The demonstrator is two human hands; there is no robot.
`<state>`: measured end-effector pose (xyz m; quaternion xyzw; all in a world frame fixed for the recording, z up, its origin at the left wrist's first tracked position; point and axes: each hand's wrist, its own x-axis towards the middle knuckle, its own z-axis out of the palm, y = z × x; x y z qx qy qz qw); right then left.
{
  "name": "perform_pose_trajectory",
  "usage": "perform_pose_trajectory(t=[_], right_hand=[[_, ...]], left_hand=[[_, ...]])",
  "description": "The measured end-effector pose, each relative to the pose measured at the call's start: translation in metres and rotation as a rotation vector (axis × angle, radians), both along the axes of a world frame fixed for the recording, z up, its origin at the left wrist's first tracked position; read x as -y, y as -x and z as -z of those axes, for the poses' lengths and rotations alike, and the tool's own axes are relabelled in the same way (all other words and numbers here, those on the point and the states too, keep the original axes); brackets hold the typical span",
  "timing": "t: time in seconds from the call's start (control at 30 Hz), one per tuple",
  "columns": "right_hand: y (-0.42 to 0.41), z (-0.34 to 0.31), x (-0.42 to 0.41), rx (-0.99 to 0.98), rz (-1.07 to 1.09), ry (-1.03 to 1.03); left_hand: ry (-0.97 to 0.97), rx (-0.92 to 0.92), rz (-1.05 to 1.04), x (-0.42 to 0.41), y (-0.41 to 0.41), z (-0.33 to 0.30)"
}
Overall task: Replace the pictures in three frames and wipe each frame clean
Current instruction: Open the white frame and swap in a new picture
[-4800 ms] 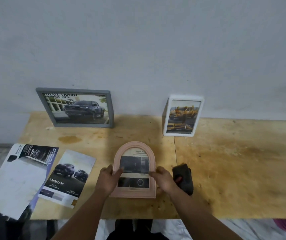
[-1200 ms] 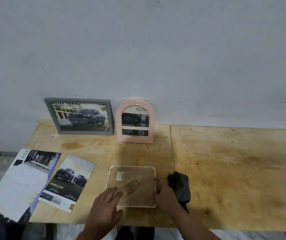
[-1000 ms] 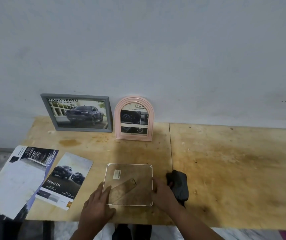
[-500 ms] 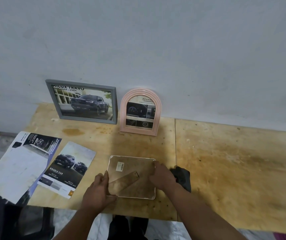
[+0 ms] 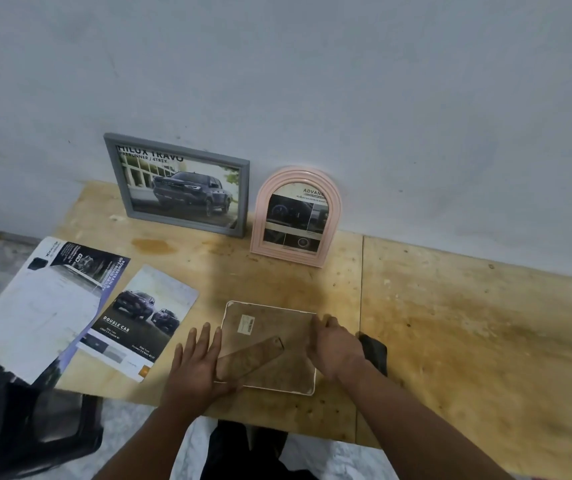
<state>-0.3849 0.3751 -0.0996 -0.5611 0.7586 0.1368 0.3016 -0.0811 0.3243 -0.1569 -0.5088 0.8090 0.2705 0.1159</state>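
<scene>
A white-edged frame (image 5: 277,327) lies face down on the wooden table (image 5: 468,341), its brown backing and stand flap showing. My left hand (image 5: 196,367) lies flat with straight fingers at the frame's left edge, the thumb by the flap. My right hand (image 5: 335,344) rests on the frame's right edge, fingers bent over it. A grey frame (image 5: 179,185) with a truck picture and a pink arched frame (image 5: 296,216) lean upright against the wall.
Two car brochures (image 5: 70,306) lie at the table's left end, partly over the edge. A dark cloth (image 5: 374,351) sits just right of my right hand. The wall is close behind; the table's front edge is near my body.
The pink frame went from my hands to standing against the wall, and the white frame came down face down in front of me. In the last second my left hand slid to its left edge.
</scene>
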Motion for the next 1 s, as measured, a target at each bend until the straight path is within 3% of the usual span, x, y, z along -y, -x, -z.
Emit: perform_pose_trajectory(t=[0.1,0.3,0.53,0.77,1.0], right_hand=[[-0.001,0.003,-0.001,-0.007,-0.01,0.021],[-0.003,0.006,0.022,0.296,0.464,0.121],[0.003,0.006,0.042,0.262,0.575,0.078],[0.017,0.011,0.045,0.356,0.673,0.058],[0.024,0.011,0.041,0.624,0.969,0.032]], left_hand=[[-0.01,-0.011,-0.003,0.0,-0.001,0.002],[-0.02,0.021,-0.004,0.002,0.0,0.0],[-0.027,0.104,0.003,0.006,0.007,-0.006],[-0.04,0.161,0.002,0.008,0.013,-0.012],[-0.045,0.182,0.011,0.009,0.015,-0.013]])
